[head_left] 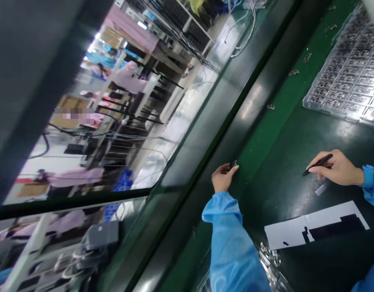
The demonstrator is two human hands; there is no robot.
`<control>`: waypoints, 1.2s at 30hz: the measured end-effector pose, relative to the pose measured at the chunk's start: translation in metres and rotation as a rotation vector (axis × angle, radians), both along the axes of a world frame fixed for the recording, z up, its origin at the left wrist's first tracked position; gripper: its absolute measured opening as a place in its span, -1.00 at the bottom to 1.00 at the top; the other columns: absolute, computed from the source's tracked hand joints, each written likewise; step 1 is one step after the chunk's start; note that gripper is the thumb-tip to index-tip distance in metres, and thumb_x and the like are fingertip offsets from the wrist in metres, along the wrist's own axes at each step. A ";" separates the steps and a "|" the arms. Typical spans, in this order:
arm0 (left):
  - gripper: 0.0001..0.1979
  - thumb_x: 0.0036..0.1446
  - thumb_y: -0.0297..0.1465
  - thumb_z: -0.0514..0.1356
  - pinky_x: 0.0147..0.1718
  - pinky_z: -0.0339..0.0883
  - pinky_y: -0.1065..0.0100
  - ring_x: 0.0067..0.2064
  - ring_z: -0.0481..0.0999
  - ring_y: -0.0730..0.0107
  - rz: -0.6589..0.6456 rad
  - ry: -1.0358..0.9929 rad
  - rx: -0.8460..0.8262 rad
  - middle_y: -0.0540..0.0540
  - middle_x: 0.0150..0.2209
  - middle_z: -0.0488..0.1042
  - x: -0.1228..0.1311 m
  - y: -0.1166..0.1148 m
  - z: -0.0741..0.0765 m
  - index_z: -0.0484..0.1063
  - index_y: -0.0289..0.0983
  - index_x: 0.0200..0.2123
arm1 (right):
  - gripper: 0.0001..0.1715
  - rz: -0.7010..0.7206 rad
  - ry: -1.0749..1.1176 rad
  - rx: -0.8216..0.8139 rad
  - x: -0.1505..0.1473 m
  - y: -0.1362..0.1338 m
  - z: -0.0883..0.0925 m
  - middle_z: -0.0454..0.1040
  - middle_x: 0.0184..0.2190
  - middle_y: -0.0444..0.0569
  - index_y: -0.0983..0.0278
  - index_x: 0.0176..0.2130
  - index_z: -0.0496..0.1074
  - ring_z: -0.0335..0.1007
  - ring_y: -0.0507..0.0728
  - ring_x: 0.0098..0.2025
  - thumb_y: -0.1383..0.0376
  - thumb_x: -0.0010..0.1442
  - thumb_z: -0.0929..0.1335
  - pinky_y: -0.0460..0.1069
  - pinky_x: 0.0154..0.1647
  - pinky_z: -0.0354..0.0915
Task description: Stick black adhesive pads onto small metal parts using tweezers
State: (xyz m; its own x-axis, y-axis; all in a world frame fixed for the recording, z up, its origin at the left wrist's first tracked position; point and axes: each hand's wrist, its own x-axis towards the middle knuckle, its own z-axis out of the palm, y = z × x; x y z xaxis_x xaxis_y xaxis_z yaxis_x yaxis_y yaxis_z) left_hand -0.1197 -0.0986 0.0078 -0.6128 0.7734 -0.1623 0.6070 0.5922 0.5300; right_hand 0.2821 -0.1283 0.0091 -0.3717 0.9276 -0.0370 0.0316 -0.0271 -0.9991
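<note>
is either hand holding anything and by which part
Right hand: black tool, around its middle. Left hand: small metal part at the fingers; hold unclear.

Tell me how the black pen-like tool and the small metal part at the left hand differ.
The black pen-like tool is long and slim; the small metal part is short and compact.
The tool looks evenly dark, while the part has bright, shiny spots.
The tool slants in the right hand; the part is by the left hand's thumb.
Shared: each is at one of the person's hands.
</note>
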 end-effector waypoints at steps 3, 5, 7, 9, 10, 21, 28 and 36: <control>-0.77 -0.22 -0.32 0.35 -0.35 0.35 0.22 -0.27 0.53 0.11 -0.098 -0.013 -0.058 -0.16 -0.37 0.56 0.002 0.019 -0.007 0.51 -0.24 -0.40 | -0.74 -0.028 0.021 0.010 -0.002 0.000 0.000 0.45 -0.69 -0.06 0.38 -0.35 0.48 0.42 0.05 -0.64 0.19 0.09 0.39 -0.10 -0.66 0.32; -0.86 -0.19 -0.33 0.31 -0.31 0.35 0.18 -0.26 0.53 0.06 -0.136 0.038 -0.049 -0.15 -0.44 0.54 0.003 0.021 -0.002 0.49 -0.23 -0.47 | -0.74 -0.029 0.060 0.011 -0.004 -0.001 -0.001 0.44 -0.69 -0.07 0.37 -0.36 0.47 0.41 0.04 -0.66 0.19 0.10 0.39 -0.12 -0.68 0.30; -0.93 -0.17 -0.37 0.27 -0.21 0.32 0.10 -0.21 0.52 -0.03 -0.154 0.118 -0.004 -0.17 -0.49 0.52 0.005 0.020 0.009 0.45 -0.23 -0.55 | -0.75 -0.010 0.095 -0.003 -0.007 0.000 -0.002 0.43 -0.71 -0.10 0.37 -0.38 0.45 0.41 0.03 -0.67 0.19 0.09 0.39 -0.14 -0.69 0.29; -0.94 -0.14 -0.38 0.22 -0.14 0.29 0.03 -0.18 0.51 -0.11 -0.139 0.189 0.054 -0.20 -0.51 0.50 0.013 0.015 0.023 0.42 -0.25 -0.56 | -0.75 0.002 0.117 -0.037 -0.010 0.003 -0.003 0.41 -0.72 -0.12 0.37 -0.39 0.43 0.41 0.03 -0.67 0.19 0.08 0.40 -0.15 -0.69 0.28; -0.92 -0.11 -0.37 0.19 -0.15 0.29 0.03 -0.19 0.51 -0.10 -0.125 0.205 0.079 -0.21 -0.49 0.51 0.022 0.009 0.030 0.42 -0.26 -0.53 | -0.73 -0.002 0.130 -0.059 -0.010 0.005 -0.003 0.40 -0.72 -0.12 0.38 -0.40 0.42 0.41 0.03 -0.67 0.18 0.06 0.40 -0.15 -0.69 0.28; -0.84 0.04 -0.32 0.22 -0.36 0.34 0.32 -0.39 0.50 0.25 -0.912 -0.083 0.173 -0.09 -0.37 0.57 0.245 -0.176 0.069 0.56 -0.14 -0.28 | -0.66 0.149 0.175 -0.223 0.046 -0.006 0.013 0.36 -0.72 -0.22 0.37 -0.42 0.32 0.38 -0.01 -0.68 0.20 -0.06 0.47 -0.18 -0.71 0.29; -0.69 0.19 -0.52 0.05 -0.46 0.28 0.37 -0.37 0.43 0.32 -1.107 0.408 0.192 -0.12 -0.34 0.48 0.311 -0.215 0.012 0.42 -0.33 -0.02 | -0.66 0.269 0.062 -0.319 0.085 -0.042 0.001 0.36 -0.72 -0.22 0.37 -0.46 0.32 0.35 -0.03 -0.70 0.21 -0.09 0.49 -0.18 -0.71 0.28; -0.69 0.25 -0.43 0.02 -0.52 0.22 0.40 -0.43 0.43 0.39 -1.009 0.456 0.065 -0.05 -0.38 0.43 0.321 -0.202 0.004 0.39 -0.31 0.02 | -0.66 0.290 0.016 -0.297 0.083 -0.040 -0.005 0.36 -0.71 -0.22 0.37 -0.44 0.32 0.35 -0.03 -0.70 0.20 -0.08 0.48 -0.18 -0.70 0.28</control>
